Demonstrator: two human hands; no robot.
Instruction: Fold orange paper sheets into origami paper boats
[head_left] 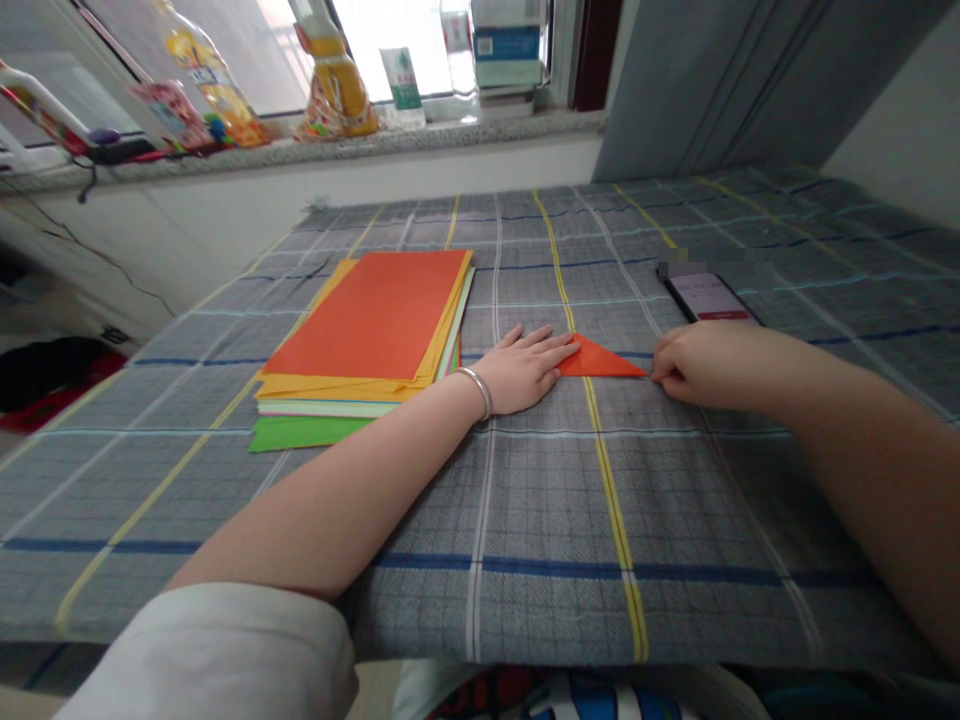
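Observation:
A small piece of orange paper (596,358), folded into a triangle, lies on the checked cloth. My left hand (525,368) rests flat on its left part, fingers spread, hiding that end. The paper's pointed right tip reaches to the fingertips of my right hand (694,365). That hand is closed, its fingers curled together; whether they pinch the tip or only sit beside it I cannot tell. Left of my left hand lies a stack of coloured paper (375,315), orange on top, with yellow, white and green sheets showing below. My left forearm crosses in front of its near corner.
A phone (709,295) with a lit screen lies just beyond my right hand. The grey checked tablecloth (540,500) covers the table. Bottles (341,85) and boxes (508,45) stand on the windowsill behind. A grey curtain (720,80) hangs at the back right.

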